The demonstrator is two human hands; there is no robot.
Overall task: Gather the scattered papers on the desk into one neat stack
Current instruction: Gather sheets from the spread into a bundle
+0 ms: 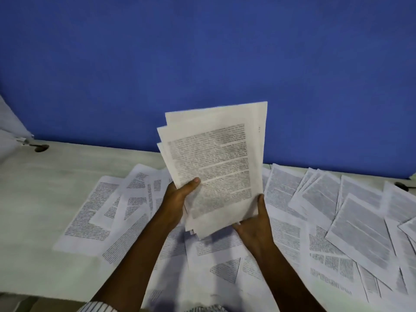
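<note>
A bundle of printed sheets [216,158] is held upright above the desk, its edges fanned and uneven at the top left. My left hand [177,197] grips the bundle's lower left edge, thumb on the front page. My right hand [256,224] holds the lower right corner from below and beside. Several loose printed papers lie scattered flat on the pale desk [45,188]: an overlapping group at the left [105,212], more under my arms [216,266], and a spread at the right [351,221].
A blue partition wall [202,64] rises behind the desk. A small dark fitting [41,147] sits at the desk's far left, beside a grey panel [11,127]. Another dark object [403,185] lies at the far right edge.
</note>
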